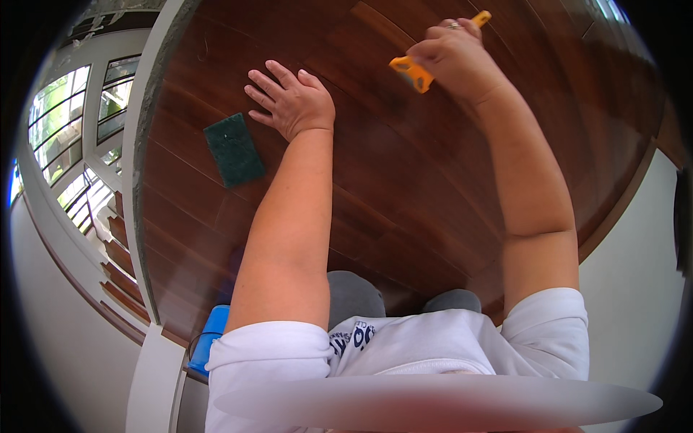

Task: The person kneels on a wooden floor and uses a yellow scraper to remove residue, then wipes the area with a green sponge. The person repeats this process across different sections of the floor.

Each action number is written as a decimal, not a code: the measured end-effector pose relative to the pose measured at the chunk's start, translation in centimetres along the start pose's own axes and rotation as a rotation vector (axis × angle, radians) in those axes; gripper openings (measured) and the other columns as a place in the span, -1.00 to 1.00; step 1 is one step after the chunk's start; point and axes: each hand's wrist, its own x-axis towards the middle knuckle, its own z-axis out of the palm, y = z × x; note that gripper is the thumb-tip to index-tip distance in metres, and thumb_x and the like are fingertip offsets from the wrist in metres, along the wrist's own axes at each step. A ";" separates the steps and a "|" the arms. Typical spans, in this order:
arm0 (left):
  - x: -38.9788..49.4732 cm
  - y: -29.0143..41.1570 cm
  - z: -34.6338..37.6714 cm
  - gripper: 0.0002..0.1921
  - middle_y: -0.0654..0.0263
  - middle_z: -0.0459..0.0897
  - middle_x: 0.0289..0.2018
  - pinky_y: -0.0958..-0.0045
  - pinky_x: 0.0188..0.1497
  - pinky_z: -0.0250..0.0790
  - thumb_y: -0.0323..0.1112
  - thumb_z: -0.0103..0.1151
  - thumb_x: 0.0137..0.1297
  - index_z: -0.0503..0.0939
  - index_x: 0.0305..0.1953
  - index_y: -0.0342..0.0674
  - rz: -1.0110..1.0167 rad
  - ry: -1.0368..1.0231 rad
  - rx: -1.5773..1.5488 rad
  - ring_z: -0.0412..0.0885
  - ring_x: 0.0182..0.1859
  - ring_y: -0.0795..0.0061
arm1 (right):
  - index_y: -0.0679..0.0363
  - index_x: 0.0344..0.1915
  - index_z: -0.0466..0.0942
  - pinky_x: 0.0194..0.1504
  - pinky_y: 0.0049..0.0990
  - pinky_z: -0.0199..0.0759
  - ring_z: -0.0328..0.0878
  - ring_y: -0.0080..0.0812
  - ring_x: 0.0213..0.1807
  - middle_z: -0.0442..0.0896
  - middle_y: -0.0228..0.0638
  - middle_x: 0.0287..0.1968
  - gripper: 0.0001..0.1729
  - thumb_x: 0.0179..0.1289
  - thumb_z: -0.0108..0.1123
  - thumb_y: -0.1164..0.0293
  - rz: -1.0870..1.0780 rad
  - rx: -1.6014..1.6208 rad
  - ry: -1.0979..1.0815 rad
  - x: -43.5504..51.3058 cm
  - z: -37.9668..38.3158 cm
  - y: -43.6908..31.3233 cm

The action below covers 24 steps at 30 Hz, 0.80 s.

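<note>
My left hand (298, 100) is laid palm down on the dark reddish-brown wooden floor (400, 178), with its fingers spread. A flat green scouring pad (234, 150) lies on the boards just below and left of those fingers, apart from the hand. Up at the right, my right hand (455, 57) grips an orange hand scraper (419, 78), slightly blurred. Its wide head points down and left, while the handle's end sticks out above my knuckles. My hand covers the middle of the handle, and whether the head touches the floor is hard to tell.
A blue container (210, 338) stands beside my left upper arm, partly hidden. Along the left, the floor ends at a white-and-grey edge (142, 178), with wooden stair treads (122, 270) and windows beyond. A white wall (633, 227) with brown skirting borders the right. My knees (354, 295) are below.
</note>
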 end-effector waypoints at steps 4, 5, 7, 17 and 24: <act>0.0 0.1 -0.1 -0.43 0.01 -0.12 0.33 -0.15 0.29 -0.23 -0.08 -0.38 0.33 0.00 0.31 -0.18 0.009 0.001 -0.020 -0.18 0.37 -0.02 | -0.02 -0.38 0.63 0.20 -0.35 -0.08 0.40 -0.46 -0.12 0.54 -0.54 -0.43 -0.84 0.12 0.14 0.23 0.241 0.023 0.003 -1.0 -1.1 5.3; 0.0 0.1 -0.2 -0.43 0.02 -0.12 0.33 -0.14 0.29 -0.23 -0.08 -0.38 0.33 -0.01 0.31 -0.18 0.011 0.005 -0.015 -0.18 0.37 -0.01 | -0.02 -0.37 0.63 0.21 -0.35 -0.08 0.40 -0.46 -0.12 0.53 -0.54 -0.42 -0.83 0.12 0.14 0.22 0.225 0.012 -0.030 -1.0 -1.0 6.0; 0.0 0.2 -0.3 -0.43 0.03 -0.13 0.34 -0.13 0.30 -0.24 -0.08 -0.39 0.33 -0.02 0.32 -0.17 -0.001 -0.012 -0.002 -0.18 0.37 0.00 | -0.01 -0.37 0.63 0.22 -0.34 -0.09 0.40 -0.46 -0.12 0.53 -0.54 -0.42 -0.82 0.13 0.13 0.21 0.184 -0.009 -0.096 -0.9 -0.4 6.2; 0.1 0.3 -0.4 -0.43 0.04 -0.15 0.34 -0.12 0.31 -0.26 -0.07 -0.40 0.34 -0.03 0.32 -0.17 -0.011 -0.030 -0.019 -0.20 0.38 0.02 | -0.01 -0.40 0.63 0.27 -0.29 -0.13 0.37 -0.46 -0.11 0.50 -0.52 -0.43 -0.85 0.10 0.15 0.25 0.093 0.015 -0.126 -1.1 0.2 4.3; 0.1 0.2 -0.3 -0.42 0.06 -0.15 0.35 -0.11 0.31 -0.27 -0.06 -0.39 0.33 -0.03 0.32 -0.15 -0.012 -0.016 -0.015 -0.20 0.38 0.03 | 0.00 -0.45 0.62 0.19 -0.26 -0.03 0.38 -0.44 -0.13 0.47 -0.51 -0.48 -0.87 0.09 0.16 0.26 0.047 0.059 -0.040 -1.5 0.5 1.8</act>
